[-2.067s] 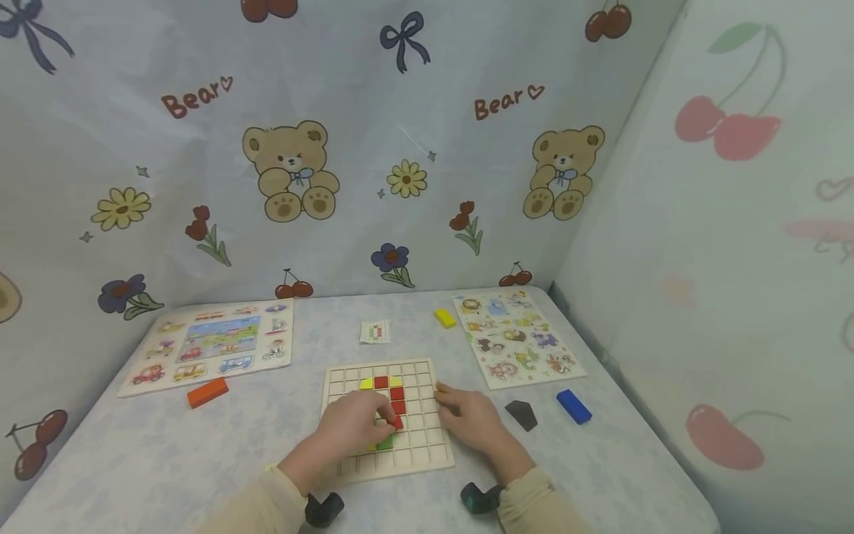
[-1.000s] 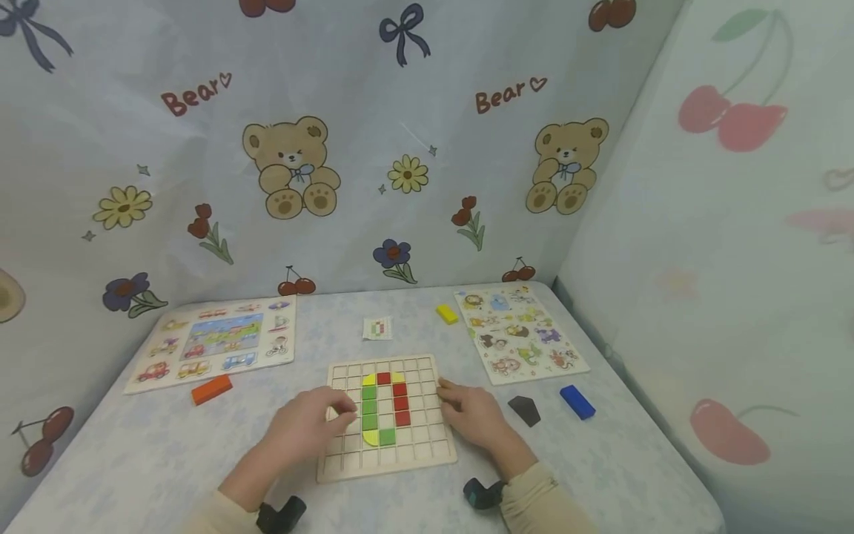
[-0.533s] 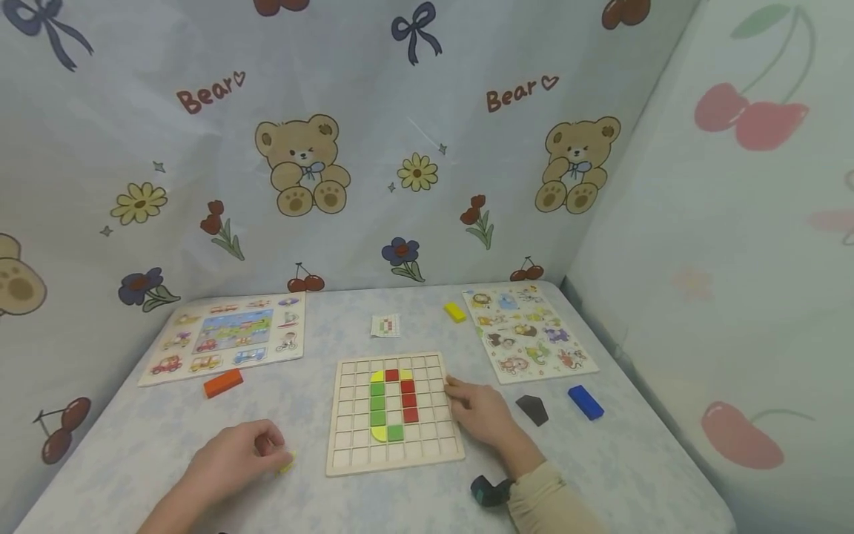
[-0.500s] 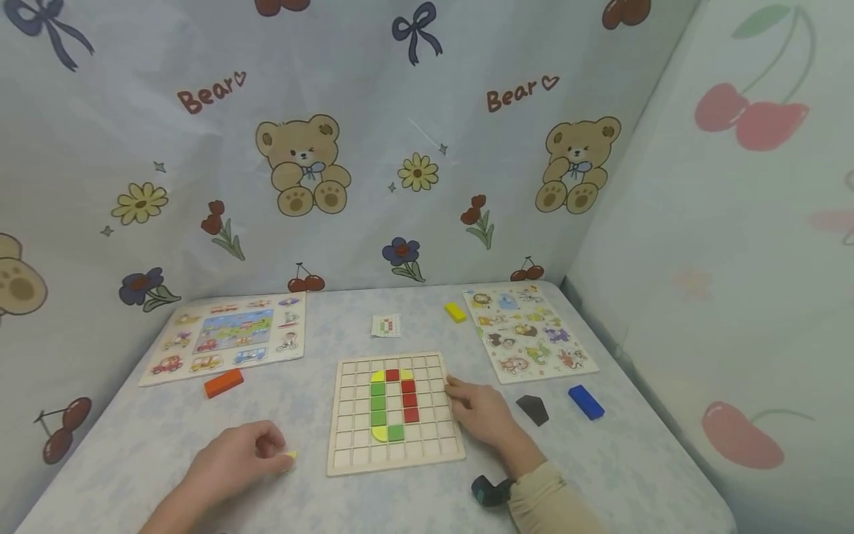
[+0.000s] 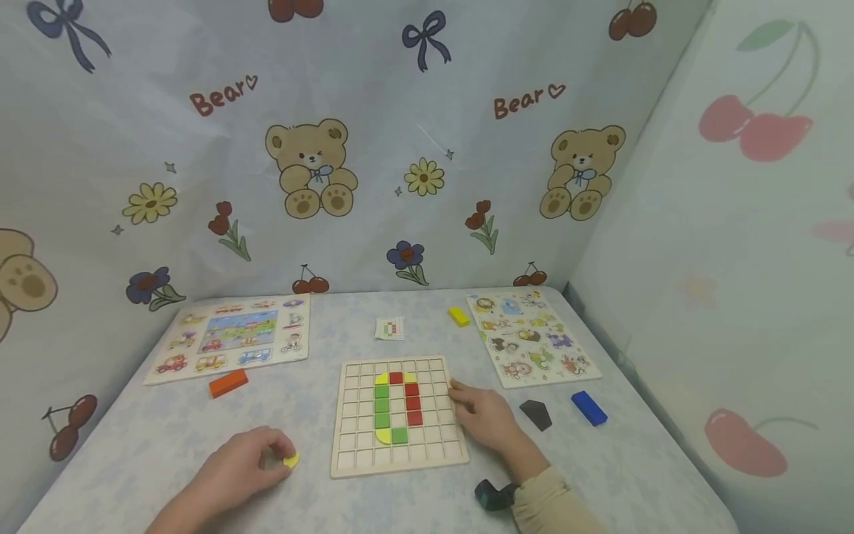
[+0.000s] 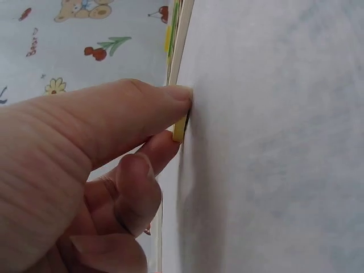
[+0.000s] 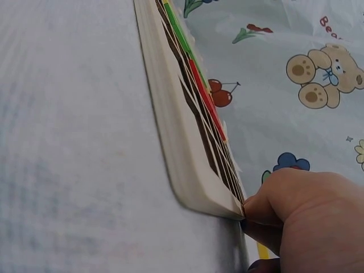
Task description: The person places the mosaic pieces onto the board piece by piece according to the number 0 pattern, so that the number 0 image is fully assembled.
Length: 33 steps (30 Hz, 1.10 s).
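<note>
A wooden grid board [image 5: 434, 445] lies in the middle of the table, with green, red and yellow tiles [image 5: 382, 405] set in it as a loop. Left of the board, my left hand [image 5: 279, 454] pinches a small yellow piece [image 5: 291, 460] that lies on the table. In the left wrist view the thumb and a finger [image 6: 162, 148] squeeze that yellow piece [image 6: 180, 129] against the tabletop. My right hand [image 5: 467, 397] rests on the table, its fingertips touching the board's right edge. The right wrist view shows the fingers [image 7: 296, 210] against the board's rim [image 7: 182, 170].
A vehicle puzzle board [image 5: 230, 337] lies at the back left and an animal puzzle board [image 5: 534, 337] at the back right. Loose on the table are an orange block [image 5: 228, 383], a yellow block [image 5: 458, 316], a black piece [image 5: 537, 414], a blue block [image 5: 589, 408] and a small pattern card [image 5: 390, 328].
My left hand left the board, moved left onto the table and took the small yellow piece between its fingers. The right hand stayed at the board's right edge.
</note>
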{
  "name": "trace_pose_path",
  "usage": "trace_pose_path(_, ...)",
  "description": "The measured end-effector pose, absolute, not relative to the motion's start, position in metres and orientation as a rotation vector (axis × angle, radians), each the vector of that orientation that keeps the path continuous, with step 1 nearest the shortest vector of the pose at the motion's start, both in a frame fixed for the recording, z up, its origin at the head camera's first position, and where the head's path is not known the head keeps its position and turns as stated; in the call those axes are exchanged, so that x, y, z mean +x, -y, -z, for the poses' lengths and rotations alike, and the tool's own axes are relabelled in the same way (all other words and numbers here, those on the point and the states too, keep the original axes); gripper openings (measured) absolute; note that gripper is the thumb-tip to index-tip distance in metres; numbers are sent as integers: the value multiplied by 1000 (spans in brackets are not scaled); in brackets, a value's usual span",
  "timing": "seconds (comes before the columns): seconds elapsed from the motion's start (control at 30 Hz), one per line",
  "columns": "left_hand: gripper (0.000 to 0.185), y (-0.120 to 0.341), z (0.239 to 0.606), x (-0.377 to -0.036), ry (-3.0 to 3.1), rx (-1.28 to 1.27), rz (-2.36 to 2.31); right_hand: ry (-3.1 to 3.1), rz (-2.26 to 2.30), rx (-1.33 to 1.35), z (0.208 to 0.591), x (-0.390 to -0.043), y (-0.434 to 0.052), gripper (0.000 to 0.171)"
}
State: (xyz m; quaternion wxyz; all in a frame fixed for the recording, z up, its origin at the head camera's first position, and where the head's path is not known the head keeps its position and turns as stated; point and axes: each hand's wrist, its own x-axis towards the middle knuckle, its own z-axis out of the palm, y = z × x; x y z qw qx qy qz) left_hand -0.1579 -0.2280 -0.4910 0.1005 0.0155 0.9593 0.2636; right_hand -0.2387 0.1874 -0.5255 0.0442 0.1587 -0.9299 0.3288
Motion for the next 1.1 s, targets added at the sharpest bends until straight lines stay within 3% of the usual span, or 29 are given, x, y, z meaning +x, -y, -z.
trace_pose_path(0.23,21,206,486,-163,-2902,222,-796,2840,-1002,471,525,-239,-194,36)
trace_pose_path(0.77,11,93,486,-183,-2863,778,-838,2840,-1024,500,523,-237,-186,36)
trace_pose_path(1.1,6,65,485,-193,-2907,752,-701,2860,-1020,510,523,-234,-179,37)
